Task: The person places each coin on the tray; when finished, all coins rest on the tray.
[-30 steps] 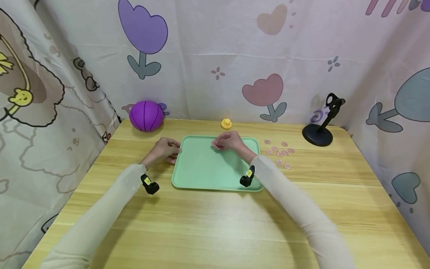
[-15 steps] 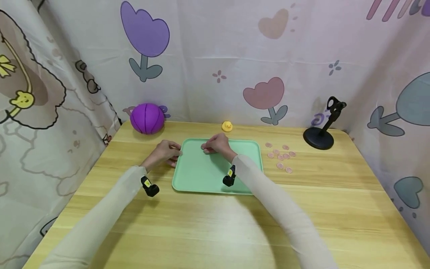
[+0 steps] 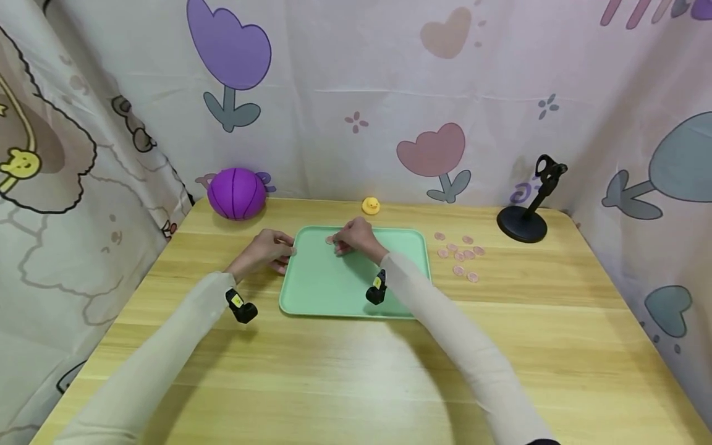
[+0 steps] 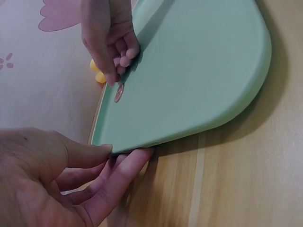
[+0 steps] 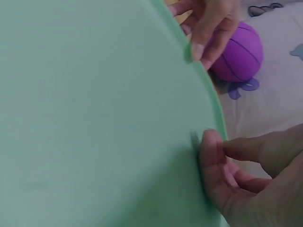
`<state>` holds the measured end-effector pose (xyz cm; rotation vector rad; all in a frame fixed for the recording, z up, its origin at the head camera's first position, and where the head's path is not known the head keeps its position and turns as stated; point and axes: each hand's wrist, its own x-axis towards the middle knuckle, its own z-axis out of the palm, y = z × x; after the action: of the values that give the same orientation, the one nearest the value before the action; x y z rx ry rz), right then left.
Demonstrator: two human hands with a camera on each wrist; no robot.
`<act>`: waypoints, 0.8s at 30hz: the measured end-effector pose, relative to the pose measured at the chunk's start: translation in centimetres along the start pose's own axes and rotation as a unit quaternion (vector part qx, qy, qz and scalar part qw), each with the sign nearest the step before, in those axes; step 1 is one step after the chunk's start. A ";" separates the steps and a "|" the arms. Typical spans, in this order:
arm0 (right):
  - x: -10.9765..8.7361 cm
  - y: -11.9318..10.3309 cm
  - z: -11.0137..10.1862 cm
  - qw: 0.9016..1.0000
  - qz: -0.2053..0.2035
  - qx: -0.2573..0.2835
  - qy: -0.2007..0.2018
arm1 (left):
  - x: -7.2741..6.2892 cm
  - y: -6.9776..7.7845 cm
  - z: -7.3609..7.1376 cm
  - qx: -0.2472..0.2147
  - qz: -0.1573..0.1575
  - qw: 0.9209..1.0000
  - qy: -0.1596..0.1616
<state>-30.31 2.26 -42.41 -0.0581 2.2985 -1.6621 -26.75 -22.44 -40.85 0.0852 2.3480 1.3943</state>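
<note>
A pale green tray (image 3: pixel 356 290) lies on the wooden table. My left hand (image 3: pixel 266 250) grips its left rim; in the left wrist view the thumb is at the top of the edge and the fingers are against the outside. One copper-coloured coin (image 4: pixel 119 93) lies flat inside the tray near the far left corner. Just beside that coin is my right hand (image 3: pixel 356 237), its fingers bent and the fingertips low over the tray. No coin shows between the right fingertips in the right wrist view. Several similar coins (image 3: pixel 458 255) lie scattered on the table right of the tray.
A purple ball (image 3: pixel 237 194) sits at the back left of the table (image 3: pixel 311 383). Behind the tray stands a small yellow rubber duck (image 3: pixel 371 206). At the back right is a black stand (image 3: pixel 523 224) with a round base. A patterned curtain (image 3: pixel 328 74) hangs behind.
My right hand has moved left across the tray with a coin and let go of it; the coin now lies left of the fingertips. The left hand stays at the tray's rim.
</note>
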 end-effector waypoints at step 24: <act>-7.4 3.4 -18.6 0.981 -0.097 -0.135 0.101 | 0.7 0.1 0.4 0.012 0.005 1.000 0.021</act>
<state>-27.68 22.02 -38.66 -0.1864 2.7385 -1.4901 -27.28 -21.88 -41.20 0.0747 2.4028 1.3847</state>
